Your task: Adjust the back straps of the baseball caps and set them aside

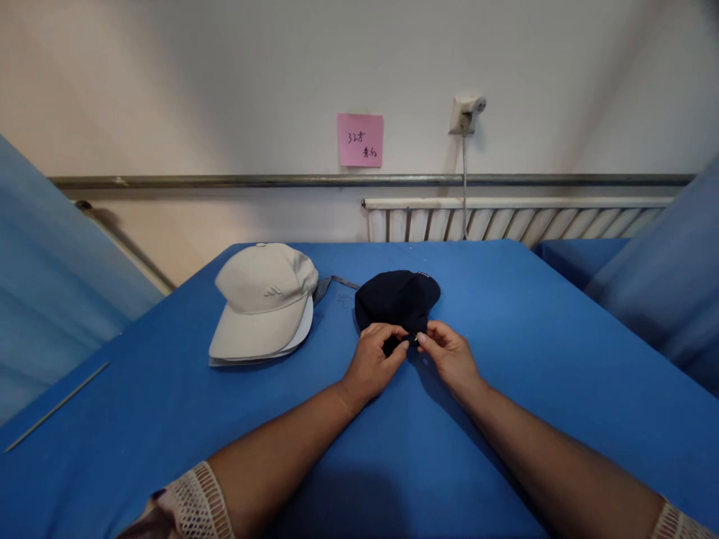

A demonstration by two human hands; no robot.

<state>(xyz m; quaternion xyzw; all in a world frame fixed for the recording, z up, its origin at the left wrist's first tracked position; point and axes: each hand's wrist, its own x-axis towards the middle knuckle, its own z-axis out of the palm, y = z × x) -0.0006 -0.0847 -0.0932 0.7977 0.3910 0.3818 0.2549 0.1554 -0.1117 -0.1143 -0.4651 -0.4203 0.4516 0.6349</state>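
A dark navy cap [396, 298] lies on the blue table [505, 359], its back facing me. My left hand [375, 361] and my right hand [448, 353] meet at the cap's near edge, both with fingers pinched on its back strap. To the left sits a beige cap [263, 303] stacked on a white one, whose brim shows underneath; neither hand touches them.
A grey strap [335, 283] trails from the beige cap toward the navy cap. On the wall behind are a pink sticky note [360, 140], a socket with a cord [465, 116], a metal rail and a radiator [505, 221]. Blue fabric hangs at both sides.
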